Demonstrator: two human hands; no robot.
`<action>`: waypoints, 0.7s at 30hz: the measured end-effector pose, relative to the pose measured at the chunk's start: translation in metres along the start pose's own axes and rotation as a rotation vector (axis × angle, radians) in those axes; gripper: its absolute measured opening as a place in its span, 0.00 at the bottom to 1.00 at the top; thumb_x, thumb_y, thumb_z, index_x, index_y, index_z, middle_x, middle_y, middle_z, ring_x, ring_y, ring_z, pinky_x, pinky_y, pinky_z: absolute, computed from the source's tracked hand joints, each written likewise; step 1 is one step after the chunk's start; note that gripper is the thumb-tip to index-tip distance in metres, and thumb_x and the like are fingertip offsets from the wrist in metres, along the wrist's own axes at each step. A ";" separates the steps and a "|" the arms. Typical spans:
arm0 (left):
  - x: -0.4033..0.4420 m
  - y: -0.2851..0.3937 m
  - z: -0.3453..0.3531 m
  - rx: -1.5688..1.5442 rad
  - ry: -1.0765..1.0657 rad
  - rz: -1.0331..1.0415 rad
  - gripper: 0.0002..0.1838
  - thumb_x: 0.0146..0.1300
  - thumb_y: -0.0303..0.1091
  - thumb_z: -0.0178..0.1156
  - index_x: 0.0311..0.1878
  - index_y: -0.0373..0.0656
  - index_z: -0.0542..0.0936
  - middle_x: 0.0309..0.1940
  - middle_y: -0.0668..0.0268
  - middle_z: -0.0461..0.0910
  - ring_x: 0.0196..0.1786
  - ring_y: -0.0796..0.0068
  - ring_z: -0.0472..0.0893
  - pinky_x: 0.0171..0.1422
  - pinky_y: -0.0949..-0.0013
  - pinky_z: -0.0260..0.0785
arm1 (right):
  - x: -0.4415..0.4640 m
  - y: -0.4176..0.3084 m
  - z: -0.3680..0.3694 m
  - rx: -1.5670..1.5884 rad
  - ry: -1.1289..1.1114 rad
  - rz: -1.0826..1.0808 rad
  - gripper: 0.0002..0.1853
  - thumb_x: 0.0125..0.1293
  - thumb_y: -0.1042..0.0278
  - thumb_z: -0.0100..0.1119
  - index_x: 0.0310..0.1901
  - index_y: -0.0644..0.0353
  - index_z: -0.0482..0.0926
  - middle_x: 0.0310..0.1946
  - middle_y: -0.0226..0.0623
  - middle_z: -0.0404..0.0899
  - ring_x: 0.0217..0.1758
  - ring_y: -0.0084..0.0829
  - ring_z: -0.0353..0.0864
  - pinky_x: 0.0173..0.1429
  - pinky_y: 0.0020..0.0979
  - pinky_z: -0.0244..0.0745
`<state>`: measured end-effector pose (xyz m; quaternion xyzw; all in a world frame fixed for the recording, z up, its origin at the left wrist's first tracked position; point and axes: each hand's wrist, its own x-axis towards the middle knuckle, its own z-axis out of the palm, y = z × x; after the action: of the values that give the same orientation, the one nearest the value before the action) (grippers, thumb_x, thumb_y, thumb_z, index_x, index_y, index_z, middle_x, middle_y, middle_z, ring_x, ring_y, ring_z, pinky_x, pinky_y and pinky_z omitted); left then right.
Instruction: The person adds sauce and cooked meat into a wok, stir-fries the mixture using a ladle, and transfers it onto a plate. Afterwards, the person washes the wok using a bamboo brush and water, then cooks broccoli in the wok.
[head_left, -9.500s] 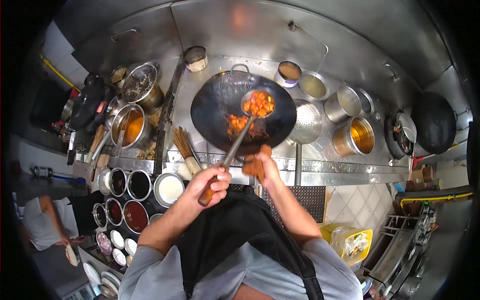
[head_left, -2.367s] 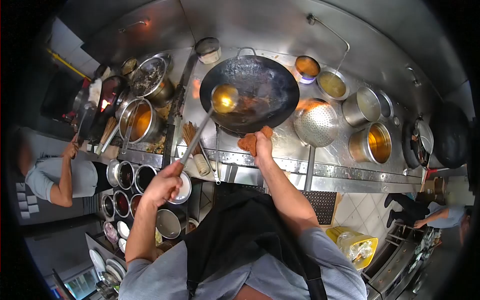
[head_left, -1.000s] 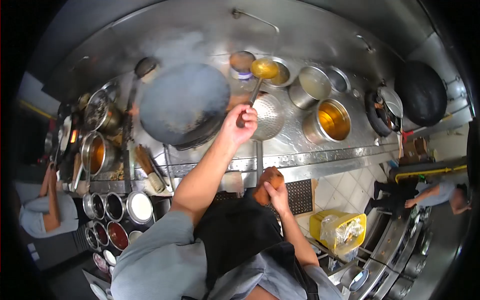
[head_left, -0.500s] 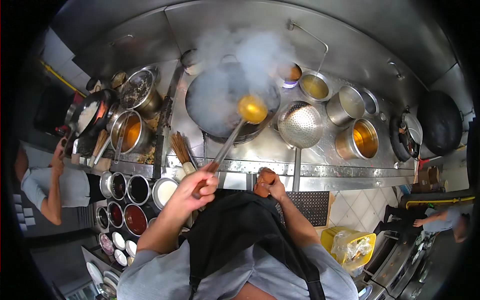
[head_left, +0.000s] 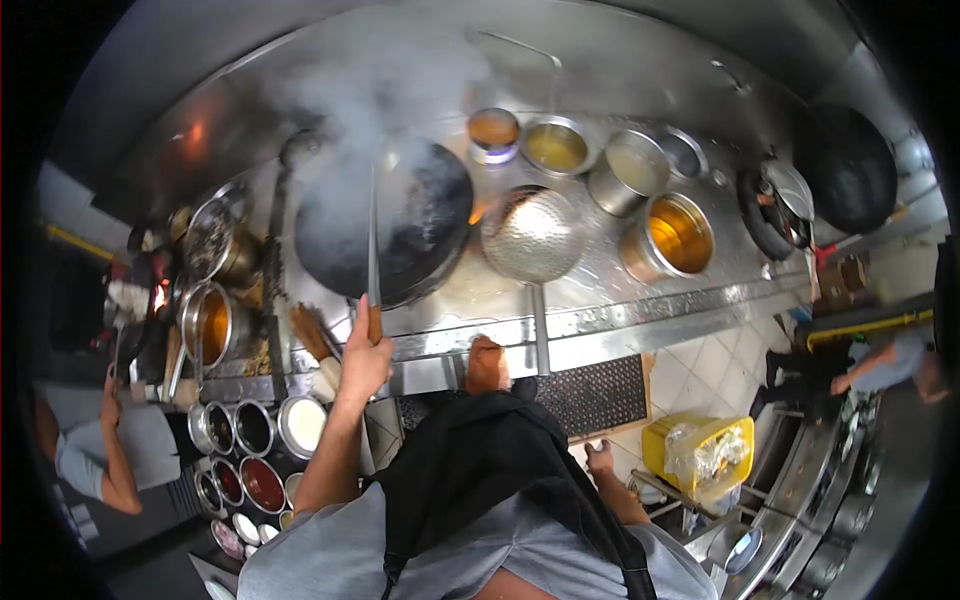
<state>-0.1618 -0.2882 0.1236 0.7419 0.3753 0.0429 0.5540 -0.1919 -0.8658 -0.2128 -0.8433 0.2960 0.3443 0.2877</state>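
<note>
My left hand (head_left: 366, 366) is closed around the wooden grip of a long-handled ladle (head_left: 373, 235). The metal shaft points away from me over a large black wok (head_left: 445, 200), and the ladle's bowl is lost in the steam. My right hand (head_left: 600, 458) hangs low at my right side, away from the stove, with its fingers partly apart and nothing visible in them. A folded brown cloth (head_left: 488, 365) rests at the counter's front edge. Right of the wok lies a perforated strainer (head_left: 532, 235), its handle reaching over the edge.
Pots of amber liquid (head_left: 680, 235) and pale liquid (head_left: 630, 170) stand right of the strainer. A bamboo brush (head_left: 312, 335) and sauce containers (head_left: 262, 485) are at left. A yellow bin (head_left: 740, 465) is right of me. Co-workers are at far left (head_left: 110, 450) and far right (head_left: 885, 360).
My left hand has turned the ladle upright over the wok; its yellow liquid no longer shows. My right hand let go of the cloth and dropped to the lower right. The view shifted right.
</note>
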 end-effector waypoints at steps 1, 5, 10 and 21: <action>0.004 0.017 0.029 -0.086 -0.053 0.025 0.43 0.62 0.22 0.51 0.82 0.49 0.51 0.26 0.65 0.76 0.17 0.76 0.71 0.20 0.69 0.65 | 0.003 0.035 -0.017 0.029 0.040 0.059 0.47 0.63 0.47 0.65 0.75 0.66 0.56 0.61 0.61 0.76 0.61 0.51 0.81 0.60 0.40 0.78; 0.066 0.058 0.147 -0.359 -0.241 0.009 0.43 0.61 0.21 0.51 0.82 0.49 0.54 0.24 0.68 0.74 0.14 0.78 0.68 0.18 0.70 0.60 | -0.025 0.074 -0.078 0.144 0.087 0.196 0.46 0.63 0.48 0.65 0.76 0.61 0.56 0.54 0.60 0.80 0.41 0.48 0.86 0.38 0.40 0.84; 0.184 0.089 0.324 -0.235 -0.252 0.116 0.33 0.61 0.24 0.52 0.73 0.43 0.66 0.25 0.68 0.73 0.16 0.76 0.69 0.17 0.69 0.60 | -0.028 0.138 -0.093 0.220 0.178 0.083 0.42 0.65 0.51 0.67 0.76 0.51 0.57 0.48 0.55 0.81 0.31 0.42 0.84 0.29 0.38 0.80; 0.268 0.134 0.412 -1.663 -0.748 -0.523 0.06 0.64 0.28 0.51 0.30 0.43 0.70 0.22 0.71 0.69 0.22 0.78 0.72 0.27 0.72 0.65 | -0.084 0.121 -0.117 0.176 0.273 0.083 0.35 0.68 0.58 0.65 0.71 0.59 0.62 0.31 0.39 0.83 0.27 0.33 0.81 0.34 0.35 0.77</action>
<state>0.2951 -0.4656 -0.0136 -0.0326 0.1768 -0.0693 0.9813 -0.2777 -1.0008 -0.1134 -0.8410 0.3957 0.2107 0.3029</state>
